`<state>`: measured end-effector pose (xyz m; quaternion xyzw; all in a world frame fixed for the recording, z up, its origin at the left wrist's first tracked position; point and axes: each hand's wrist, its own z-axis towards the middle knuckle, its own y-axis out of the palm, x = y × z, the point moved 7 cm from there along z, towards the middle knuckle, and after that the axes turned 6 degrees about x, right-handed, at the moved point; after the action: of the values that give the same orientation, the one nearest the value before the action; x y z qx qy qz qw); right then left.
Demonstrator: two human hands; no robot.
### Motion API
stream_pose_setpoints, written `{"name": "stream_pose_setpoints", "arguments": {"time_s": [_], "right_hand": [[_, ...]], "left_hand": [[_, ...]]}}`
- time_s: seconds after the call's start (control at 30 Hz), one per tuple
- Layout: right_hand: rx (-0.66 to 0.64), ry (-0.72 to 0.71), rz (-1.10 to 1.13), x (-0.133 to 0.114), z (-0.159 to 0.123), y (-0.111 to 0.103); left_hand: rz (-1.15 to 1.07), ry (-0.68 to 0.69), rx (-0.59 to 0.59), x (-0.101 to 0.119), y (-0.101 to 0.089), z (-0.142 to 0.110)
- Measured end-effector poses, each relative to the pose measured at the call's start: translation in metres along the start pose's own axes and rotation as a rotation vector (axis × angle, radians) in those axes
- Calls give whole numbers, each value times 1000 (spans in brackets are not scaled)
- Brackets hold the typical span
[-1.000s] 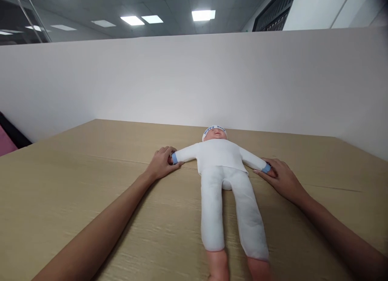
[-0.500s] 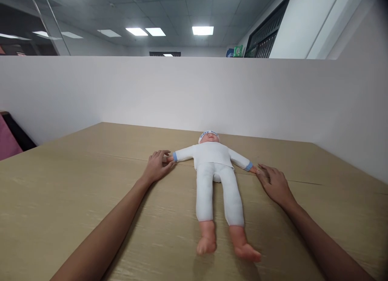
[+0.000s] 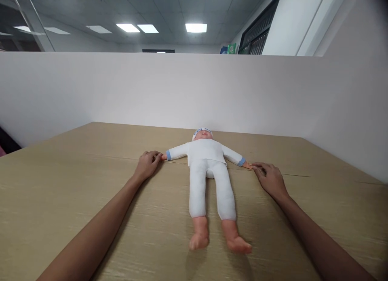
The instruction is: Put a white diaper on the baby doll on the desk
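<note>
A baby doll (image 3: 207,152) in a white top and white trousers with blue cuffs lies on its back on the wooden table (image 3: 145,240). Its head, in a white cap with blue lettering, is at the far end and its bare feet point toward me. Both its arms are stretched out sideways. At the left, my left hand (image 3: 148,165) has its fingers closed on the tip of one doll hand. On the other side, my right hand (image 3: 269,179) pinches the fingertips of the other doll hand between thumb and fingers.
A white partition (image 3: 194,91) rises behind the table's far edge, and another white wall stands at the right. Dark and pink material (image 3: 7,141) shows beyond the table's left edge. A green package (image 3: 231,49) is visible above the partition.
The view has shifted slightly, so everything sits a little further left. My fingers have drawn out to the tips of the doll's hands and closed in a narrower pinch.
</note>
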<state>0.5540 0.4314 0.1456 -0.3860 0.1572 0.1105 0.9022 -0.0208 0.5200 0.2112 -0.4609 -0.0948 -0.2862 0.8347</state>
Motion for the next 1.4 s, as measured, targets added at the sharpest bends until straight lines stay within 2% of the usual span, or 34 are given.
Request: {"name": "stream_pose_setpoints", "arguments": {"time_s": [0.63,1.1,1.27,1.4], "right_hand": [[-21,49,49,-7,3,-3],[8,59,55,-13,0,-4],[96,63,55,-30,-5,-14],[304,158,81,-50,-12,-42]], "left_hand": [[-11,-53,-22,-10,4,6],[-4,-30,-21,-14,9,8],[-5,-19,26,-3,3,3],[-33,-79,177,10,-16,-12]]}}
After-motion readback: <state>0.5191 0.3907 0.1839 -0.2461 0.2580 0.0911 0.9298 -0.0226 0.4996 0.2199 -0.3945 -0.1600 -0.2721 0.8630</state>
